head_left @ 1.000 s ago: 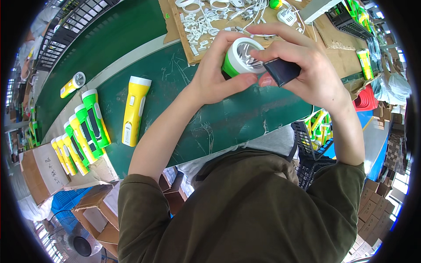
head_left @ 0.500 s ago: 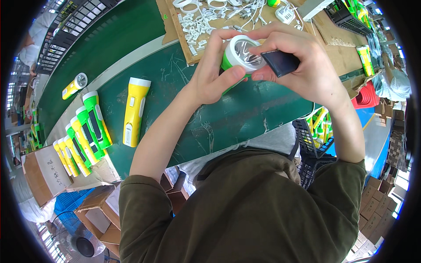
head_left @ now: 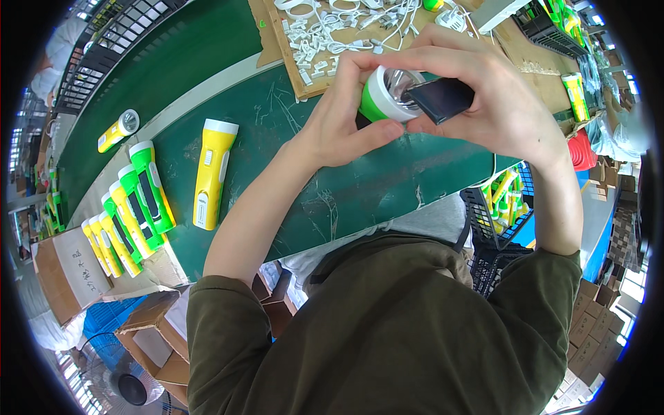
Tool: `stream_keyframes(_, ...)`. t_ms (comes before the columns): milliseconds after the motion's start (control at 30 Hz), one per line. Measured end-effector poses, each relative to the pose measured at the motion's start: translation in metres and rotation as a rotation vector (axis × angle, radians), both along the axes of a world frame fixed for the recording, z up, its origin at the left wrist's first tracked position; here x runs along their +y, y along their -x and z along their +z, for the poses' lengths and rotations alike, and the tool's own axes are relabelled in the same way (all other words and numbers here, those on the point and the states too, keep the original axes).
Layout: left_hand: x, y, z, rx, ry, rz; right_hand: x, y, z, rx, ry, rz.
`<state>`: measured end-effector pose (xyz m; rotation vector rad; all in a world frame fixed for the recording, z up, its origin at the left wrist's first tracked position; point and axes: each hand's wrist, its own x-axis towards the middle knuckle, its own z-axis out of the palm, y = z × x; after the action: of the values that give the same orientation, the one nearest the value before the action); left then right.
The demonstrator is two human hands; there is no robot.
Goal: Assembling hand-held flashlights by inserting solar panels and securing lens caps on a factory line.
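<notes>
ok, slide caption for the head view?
Green-and-white flashlight in the left-hand grip, dark flat piece in the right-hand grip near the lens; yellow flashlight on green table.

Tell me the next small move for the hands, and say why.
I'd likely have the right hand ease the dark flat piece aside from the green-and-white flashlight: in this view it overlaps part of the lens, though whether they touch is unclear. The left hand already grips the flashlight, so it could steady it.
</notes>
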<state>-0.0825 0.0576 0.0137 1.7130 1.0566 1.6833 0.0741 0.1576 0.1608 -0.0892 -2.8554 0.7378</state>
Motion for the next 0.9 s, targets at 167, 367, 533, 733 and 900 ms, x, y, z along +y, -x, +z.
stream_keyframes(167, -0.001, -0.002, 0.005, -0.063, 0.119, -0.057, 0.011, -0.006, -0.006, 0.025, -0.045, 0.079)
stream_keyframes(367, -0.004, 0.001, 0.018, -0.186, 0.371, -0.176, 0.013, -0.01, -0.012, 0.047, -0.023, 0.142)
stream_keyframes(533, -0.009, 0.012, 0.04, -0.129, 0.459, -0.41, 0.013, -0.013, -0.003, 0.019, -0.029, 0.214)
stream_keyframes(733, -0.014, 0.001, 0.049, -0.268, 0.532, -0.575, 0.007, -0.016, 0.002, 0.089, -0.103, 0.34)
stream_keyframes(900, -0.018, -0.003, 0.059, -0.27, 0.639, -0.667, 0.002, -0.024, 0.005, 0.04, -0.163, 0.268)
